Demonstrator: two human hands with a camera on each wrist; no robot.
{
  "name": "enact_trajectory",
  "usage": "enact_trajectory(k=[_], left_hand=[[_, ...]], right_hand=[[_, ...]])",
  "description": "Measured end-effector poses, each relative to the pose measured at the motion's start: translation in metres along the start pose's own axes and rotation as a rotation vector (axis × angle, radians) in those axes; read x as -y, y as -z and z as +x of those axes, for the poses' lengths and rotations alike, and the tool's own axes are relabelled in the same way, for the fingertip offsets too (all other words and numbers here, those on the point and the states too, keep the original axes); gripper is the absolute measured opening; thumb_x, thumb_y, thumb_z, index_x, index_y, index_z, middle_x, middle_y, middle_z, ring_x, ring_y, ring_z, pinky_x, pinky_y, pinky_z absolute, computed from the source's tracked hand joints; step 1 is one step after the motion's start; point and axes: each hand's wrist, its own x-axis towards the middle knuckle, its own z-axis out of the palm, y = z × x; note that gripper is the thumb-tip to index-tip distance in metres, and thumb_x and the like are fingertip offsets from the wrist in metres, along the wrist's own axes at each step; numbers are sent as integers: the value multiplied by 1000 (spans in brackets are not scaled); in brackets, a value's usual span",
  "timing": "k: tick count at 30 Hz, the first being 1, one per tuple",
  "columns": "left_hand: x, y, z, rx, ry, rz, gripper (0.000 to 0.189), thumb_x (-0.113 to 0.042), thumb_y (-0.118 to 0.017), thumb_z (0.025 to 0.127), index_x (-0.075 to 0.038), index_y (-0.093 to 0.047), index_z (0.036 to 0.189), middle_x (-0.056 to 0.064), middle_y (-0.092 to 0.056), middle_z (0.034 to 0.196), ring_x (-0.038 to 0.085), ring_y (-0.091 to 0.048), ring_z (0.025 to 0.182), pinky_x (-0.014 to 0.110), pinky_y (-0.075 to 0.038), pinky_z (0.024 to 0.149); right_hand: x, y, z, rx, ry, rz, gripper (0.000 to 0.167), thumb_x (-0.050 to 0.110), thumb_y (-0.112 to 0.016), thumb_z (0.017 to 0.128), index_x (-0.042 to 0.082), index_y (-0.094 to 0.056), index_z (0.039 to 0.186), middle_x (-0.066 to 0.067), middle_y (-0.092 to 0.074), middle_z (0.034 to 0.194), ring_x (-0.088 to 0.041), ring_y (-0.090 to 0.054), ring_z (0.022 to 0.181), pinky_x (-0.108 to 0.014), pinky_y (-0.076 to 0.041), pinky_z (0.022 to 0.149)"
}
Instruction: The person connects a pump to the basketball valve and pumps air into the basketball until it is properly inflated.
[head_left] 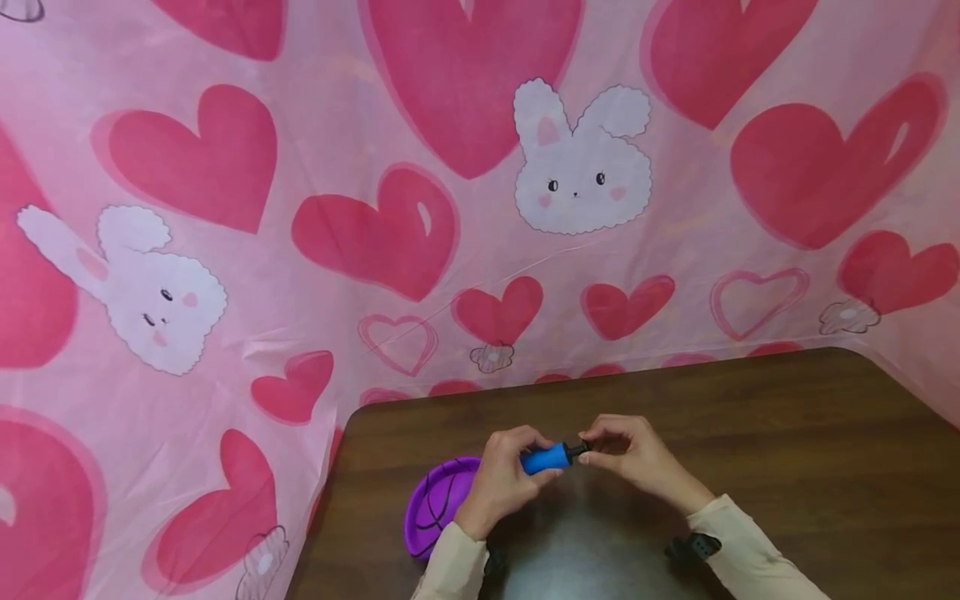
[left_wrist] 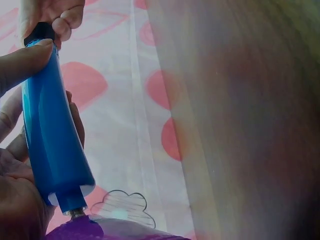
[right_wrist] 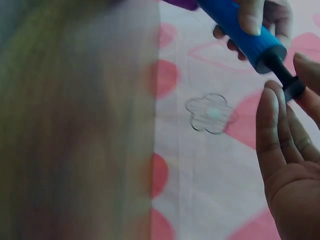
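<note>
My left hand (head_left: pixel 501 475) grips the blue barrel of a small hand pump (head_left: pixel 547 459), its thumb lying along the barrel in the left wrist view. The fingers and thumb of my right hand (head_left: pixel 637 454) pinch the black plunger handle (right_wrist: pixel 294 89), with a short length of dark rod showing between handle and barrel. At the pump's other end, a metal needle (left_wrist: pixel 76 213) meets a purple ball (left_wrist: pixel 82 229). In the head view the ball looks deflated and dished, with black curved lines, and my left hand and wrist hide part of it.
A dark wooden table (head_left: pixel 825 467) lies beneath both hands, its rounded far corners showing. Behind and to the left hangs a pink cloth (head_left: pixel 480 250) printed with hearts and rabbits. A black wrist device (head_left: pixel 693 547) sits by the right cuff.
</note>
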Motion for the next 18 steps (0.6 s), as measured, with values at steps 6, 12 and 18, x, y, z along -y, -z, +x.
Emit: enact_trajectory(k=[6,12,18], left_hand=[[0,-2,1,-2,-16,-19,28,-23,-92,79,-15,-78,102,-3,-80,98,4,-71,87,25,-60,86],[0,2,2,-23,0,-18,29,-21,-93,77,-14,-78,101,-2,-80,99,6,-71,87,26,-60,85],[5,7,1,-39,3,-18,29,-23,-93,78,-13,-77,101,-1,-79,99,7,-70,87,25,-60,84]], right_hand=[[3,14,1,30,0,-37,25,1,-85,82,14,-77,103,-4,-75,89,-9,-70,74,-28,-62,69],[4,40,0,-3,12,-31,29,-5,-82,82,14,-77,104,-3,-75,90,-10,-69,75,-26,-61,69],[7,68,-1,-33,-11,-4,30,-13,-76,84,9,-76,104,9,-75,93,-8,-70,77,-24,-60,69]])
